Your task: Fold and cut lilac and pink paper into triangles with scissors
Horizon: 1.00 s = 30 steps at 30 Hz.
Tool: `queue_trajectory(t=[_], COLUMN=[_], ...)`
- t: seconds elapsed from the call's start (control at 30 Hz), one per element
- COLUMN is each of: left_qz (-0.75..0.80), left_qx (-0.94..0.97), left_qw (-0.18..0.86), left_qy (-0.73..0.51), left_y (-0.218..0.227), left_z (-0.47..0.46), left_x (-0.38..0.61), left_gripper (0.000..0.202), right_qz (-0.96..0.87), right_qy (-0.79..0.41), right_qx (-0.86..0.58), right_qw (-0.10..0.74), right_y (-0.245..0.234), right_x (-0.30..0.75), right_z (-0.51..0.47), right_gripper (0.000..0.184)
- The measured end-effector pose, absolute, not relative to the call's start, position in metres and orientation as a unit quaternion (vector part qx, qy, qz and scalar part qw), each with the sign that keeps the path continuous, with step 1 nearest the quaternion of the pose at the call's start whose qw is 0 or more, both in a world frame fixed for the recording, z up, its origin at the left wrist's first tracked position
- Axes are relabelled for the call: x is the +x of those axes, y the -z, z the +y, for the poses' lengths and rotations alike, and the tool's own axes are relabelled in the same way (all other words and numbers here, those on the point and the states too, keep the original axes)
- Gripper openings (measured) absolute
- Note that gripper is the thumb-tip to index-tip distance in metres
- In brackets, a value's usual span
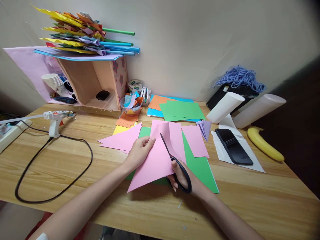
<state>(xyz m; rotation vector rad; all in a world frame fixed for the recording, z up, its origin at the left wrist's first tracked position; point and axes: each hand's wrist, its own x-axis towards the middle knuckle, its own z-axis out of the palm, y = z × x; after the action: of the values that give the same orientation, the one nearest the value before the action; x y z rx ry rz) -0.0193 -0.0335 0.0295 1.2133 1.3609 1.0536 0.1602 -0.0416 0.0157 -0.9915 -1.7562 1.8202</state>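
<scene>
My left hand [140,150] pinches the left edge of a pink paper sheet [152,164], which is raised off the table in front of me. Black-handled scissors [184,176] are in my right hand [180,175], its fingers through the loops. One blade lies over the sheet, pointing up and away; the other is hidden beneath the paper. Along the blade, a strip of the sheet curls up. Underneath lie more pink paper [178,133] and a green sheet [200,170]. Cut pink pieces rest on either side, one stack [196,141] to the right and another [121,138] to the left.
A glue gun [54,121] with a looping black cord stands at left. Behind are an open box [121,80] topped with folded colored papers, a tub of scraps [131,108] and green sheets [183,110]. A phone [233,146], banana [265,144] and white rolls [226,107] occupy the right.
</scene>
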Motion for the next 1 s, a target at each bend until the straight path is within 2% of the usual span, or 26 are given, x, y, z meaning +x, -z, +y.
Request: queue_trajectory(t=[0.33,0.5,0.63,0.83,1.0], left_qz=[0.558,0.571,0.584,0.585,0.588], left_qx=[0.507,0.525,0.541,0.559,0.553], left_qw=[0.49,0.432,0.397,0.388,0.392], left_qy=[-0.438,-0.46,-0.456,-0.441,-0.441], left_y=[-0.031,-0.028,-0.026,-0.028,-0.028], left_z=[-0.032,-0.026,-0.026,-0.031,-0.032], left_x=[-0.02,-0.025,-0.025,-0.018,-0.016], left_gripper=[0.038,0.037,0.038,0.039,0.039], right_qz=[-0.626,-0.634,-0.617,-0.647,-0.656], right_qy=[-0.65,-0.659,-0.684,-0.672,-0.649], right_qx=[-0.383,-0.369,-0.358,-0.333,-0.358], right_qw=[0.198,0.17,0.154,0.141,0.142], right_y=[-0.008,-0.011,-0.007,-0.007,-0.016], right_x=[0.162,0.163,0.163,0.162,0.159], right_z=[-0.04,-0.041,-0.043,-0.044,-0.045], right_gripper=[0.053,0.054,0.057,0.074,0.071])
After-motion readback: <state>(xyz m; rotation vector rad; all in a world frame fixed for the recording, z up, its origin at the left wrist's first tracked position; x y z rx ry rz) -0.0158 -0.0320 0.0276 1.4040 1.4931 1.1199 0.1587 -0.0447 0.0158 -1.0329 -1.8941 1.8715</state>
